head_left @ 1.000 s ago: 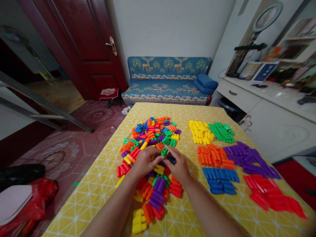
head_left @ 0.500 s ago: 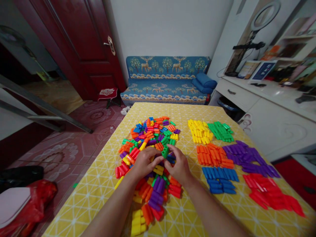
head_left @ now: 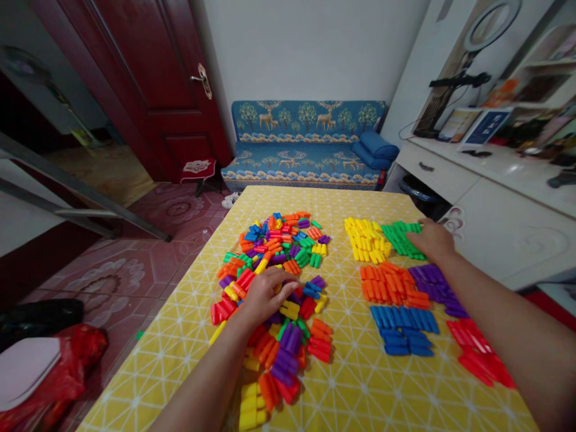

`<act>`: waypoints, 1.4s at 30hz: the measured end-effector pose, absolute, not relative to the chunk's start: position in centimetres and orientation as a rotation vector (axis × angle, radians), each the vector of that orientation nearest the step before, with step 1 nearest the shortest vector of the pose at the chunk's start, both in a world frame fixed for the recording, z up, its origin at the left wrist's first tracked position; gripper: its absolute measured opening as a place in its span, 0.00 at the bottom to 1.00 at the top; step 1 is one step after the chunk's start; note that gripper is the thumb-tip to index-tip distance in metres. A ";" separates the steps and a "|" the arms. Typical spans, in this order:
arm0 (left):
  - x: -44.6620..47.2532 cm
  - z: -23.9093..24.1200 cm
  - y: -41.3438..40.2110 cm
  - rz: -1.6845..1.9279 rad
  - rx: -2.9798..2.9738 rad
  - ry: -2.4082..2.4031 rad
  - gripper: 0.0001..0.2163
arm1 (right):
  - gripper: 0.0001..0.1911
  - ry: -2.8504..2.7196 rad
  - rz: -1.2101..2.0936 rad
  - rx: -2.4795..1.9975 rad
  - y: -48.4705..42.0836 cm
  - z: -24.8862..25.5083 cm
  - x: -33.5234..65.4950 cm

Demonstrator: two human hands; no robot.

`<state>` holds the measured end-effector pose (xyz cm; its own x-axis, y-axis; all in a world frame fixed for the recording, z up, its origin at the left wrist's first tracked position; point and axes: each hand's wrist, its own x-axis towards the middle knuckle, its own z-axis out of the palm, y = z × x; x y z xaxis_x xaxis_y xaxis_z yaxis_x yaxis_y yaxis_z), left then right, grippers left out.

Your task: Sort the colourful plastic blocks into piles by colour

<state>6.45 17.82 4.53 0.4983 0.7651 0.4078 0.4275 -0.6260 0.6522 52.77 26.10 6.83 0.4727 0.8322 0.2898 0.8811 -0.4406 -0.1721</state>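
Observation:
A mixed pile of coloured plastic blocks point(head_left: 279, 246) lies on the left half of a table with a yellow patterned cloth point(head_left: 360, 384). My left hand point(head_left: 265, 294) rests on this pile, fingers curled down among the blocks; what they grip is hidden. To the right lie sorted groups: yellow point(head_left: 364, 240), green point(head_left: 398, 237), orange point(head_left: 387, 283), purple point(head_left: 434, 282), blue point(head_left: 400, 327) and red point(head_left: 481, 354). My right hand point(head_left: 432, 239) reaches across to the right edge of the green group, fingers closed together on a green block there.
A blue patterned sofa point(head_left: 306, 144) stands against the far wall behind the table. A dark red door point(head_left: 148, 90) is at the left, a small stool point(head_left: 198, 169) beside it. A white desk point(head_left: 495, 198) with clutter runs along the right. A red bag point(head_left: 67, 366) lies on the floor.
My right hand took a green block out of the mixed pile and carried it right and away to the green group. My left hand stayed on the mixed pile.

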 end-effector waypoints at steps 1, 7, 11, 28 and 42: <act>6.4 4.5 17.8 0.959 2.274 0.982 0.10 | 0.28 -1.461 -0.224 -2.446 26.0 6.5 53.1; 6.3 4.3 17.9 0.960 2.278 0.985 0.10 | 0.24 -1.531 -0.236 -2.468 26.2 4.8 52.9; 6.4 4.2 18.0 0.970 2.286 0.996 0.11 | 0.26 -1.551 -0.300 -2.158 26.8 5.1 49.7; 6.6 3.6 18.6 1.141 2.271 1.063 0.09 | 0.32 -2.106 0.234 -1.436 20.8 1.5 25.6; 6.3 4.4 18.2 0.971 2.279 1.047 0.21 | 0.18 -1.227 1.110 -1.008 16.5 2.7 24.1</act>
<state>6.33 18.24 4.35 0.4648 0.7844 0.4107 0.4685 -0.6114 0.6377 24.07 16.48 2.71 0.0098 0.9824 0.1863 -0.0871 0.1865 -0.9786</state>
